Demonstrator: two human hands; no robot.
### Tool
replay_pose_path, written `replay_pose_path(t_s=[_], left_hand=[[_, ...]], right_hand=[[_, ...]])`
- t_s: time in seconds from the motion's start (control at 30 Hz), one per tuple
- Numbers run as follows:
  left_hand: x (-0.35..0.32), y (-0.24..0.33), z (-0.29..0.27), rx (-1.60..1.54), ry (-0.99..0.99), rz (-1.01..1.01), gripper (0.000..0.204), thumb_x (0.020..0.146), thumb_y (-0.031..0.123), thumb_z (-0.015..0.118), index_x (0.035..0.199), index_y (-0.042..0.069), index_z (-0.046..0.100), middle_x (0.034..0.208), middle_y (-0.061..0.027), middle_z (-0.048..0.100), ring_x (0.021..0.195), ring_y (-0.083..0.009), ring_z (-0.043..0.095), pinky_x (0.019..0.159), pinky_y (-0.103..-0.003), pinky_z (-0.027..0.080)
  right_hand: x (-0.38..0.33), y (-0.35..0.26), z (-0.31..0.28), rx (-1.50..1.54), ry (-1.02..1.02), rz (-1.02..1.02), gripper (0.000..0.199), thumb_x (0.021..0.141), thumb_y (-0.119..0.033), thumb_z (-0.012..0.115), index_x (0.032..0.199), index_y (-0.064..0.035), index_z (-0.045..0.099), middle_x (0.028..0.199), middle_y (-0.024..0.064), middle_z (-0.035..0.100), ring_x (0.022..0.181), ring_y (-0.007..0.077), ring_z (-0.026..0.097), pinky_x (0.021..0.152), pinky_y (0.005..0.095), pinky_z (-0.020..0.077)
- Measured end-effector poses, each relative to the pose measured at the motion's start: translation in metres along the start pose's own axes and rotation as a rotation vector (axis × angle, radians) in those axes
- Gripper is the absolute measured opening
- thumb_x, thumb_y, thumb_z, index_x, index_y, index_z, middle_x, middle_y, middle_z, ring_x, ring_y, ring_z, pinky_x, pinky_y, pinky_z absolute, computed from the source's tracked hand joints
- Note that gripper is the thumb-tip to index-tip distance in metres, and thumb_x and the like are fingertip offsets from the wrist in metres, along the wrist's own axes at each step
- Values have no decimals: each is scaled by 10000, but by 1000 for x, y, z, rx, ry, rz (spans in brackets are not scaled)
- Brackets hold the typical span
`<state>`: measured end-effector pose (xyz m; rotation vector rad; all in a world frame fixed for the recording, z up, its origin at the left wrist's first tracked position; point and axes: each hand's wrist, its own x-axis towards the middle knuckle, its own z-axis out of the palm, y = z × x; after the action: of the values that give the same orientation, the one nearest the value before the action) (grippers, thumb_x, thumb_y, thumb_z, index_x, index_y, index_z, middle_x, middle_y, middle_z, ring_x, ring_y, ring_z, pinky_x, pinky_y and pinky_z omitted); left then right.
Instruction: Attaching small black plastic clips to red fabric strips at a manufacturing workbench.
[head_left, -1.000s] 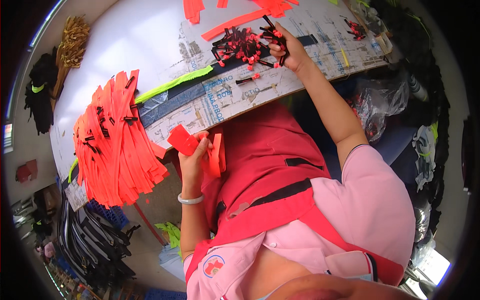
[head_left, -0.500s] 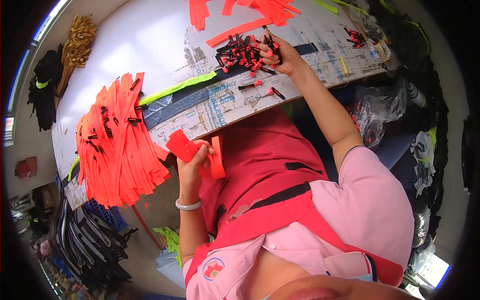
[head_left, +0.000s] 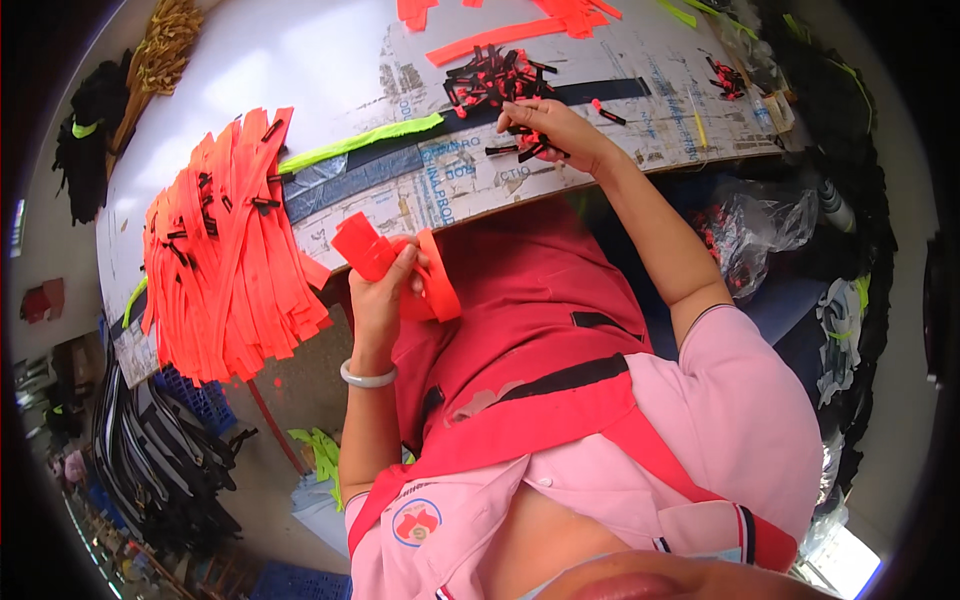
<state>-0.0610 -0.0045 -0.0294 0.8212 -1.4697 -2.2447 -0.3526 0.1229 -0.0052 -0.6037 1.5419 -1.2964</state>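
My left hand (head_left: 385,292) is closed around a folded, looped bright orange-red fabric strip (head_left: 362,247), held just off the table's near edge. Over the table, my right hand (head_left: 560,132) has its fingers curled around several small black tabs with red ends (head_left: 532,146). Just beyond its fingertips lies a pile of the same black-and-red tabs (head_left: 490,78). One loose tab (head_left: 608,112) rests to the right of this hand. A thick bundle of orange-red strips (head_left: 235,250) hangs over the table's left end, with several black tabs on it.
The white table (head_left: 330,60) has a worn near edge. A yellow-green strip (head_left: 360,145) lies along a dark band. More orange-red strips (head_left: 500,40) sit at the far side, a small tab cluster (head_left: 727,78) at the right. A clear plastic bag (head_left: 765,235) hangs below.
My right hand has come from the pile toward the table's near edge, by the loose tabs there. A tab now shows to its right. My left hand keeps the strip; the view has shifted slightly.
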Motion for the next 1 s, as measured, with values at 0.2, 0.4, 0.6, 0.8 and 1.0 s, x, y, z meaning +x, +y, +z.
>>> replay_pose_path(t_s=[0.2,0.4,0.6,0.8,1.0], left_hand=[[10,11,14,28,-55,61,225,907,68,595,1097,-51,598,786,-49,636,601,-82,547,558,-212,446],[1,0,8,33,-5,83,148,891,55,615,1010,-29,637,750,-45,634,595,-81,545,546,-211,437],[-3,8,-1,-55,103,194,126,899,82,618,961,-25,645,749,-58,637,577,-92,538,539,-222,445],[-6,1,-12,-58,131,147,135,909,89,606,968,-28,638,777,-70,647,596,-96,542,554,-231,452],[-9,0,-7,-63,126,160,131,909,84,605,969,-26,641,777,-63,645,597,-93,538,552,-223,437]], right_hand=[[-9,0,62,-229,-366,57,299,926,-317,570,866,-35,650,762,-18,597,634,26,504,539,179,396],[-20,16,105,-333,-588,132,356,918,-371,581,923,-28,674,757,-15,617,647,40,517,571,196,409],[-25,63,87,406,-471,293,378,993,-372,425,973,-64,644,574,-51,424,407,36,312,378,191,263],[-46,107,96,985,-511,370,353,996,-332,433,832,-70,604,548,-16,401,462,76,361,374,172,284],[-41,75,98,537,-378,350,295,968,-245,516,1197,-62,547,652,-32,438,483,18,340,368,162,251]])
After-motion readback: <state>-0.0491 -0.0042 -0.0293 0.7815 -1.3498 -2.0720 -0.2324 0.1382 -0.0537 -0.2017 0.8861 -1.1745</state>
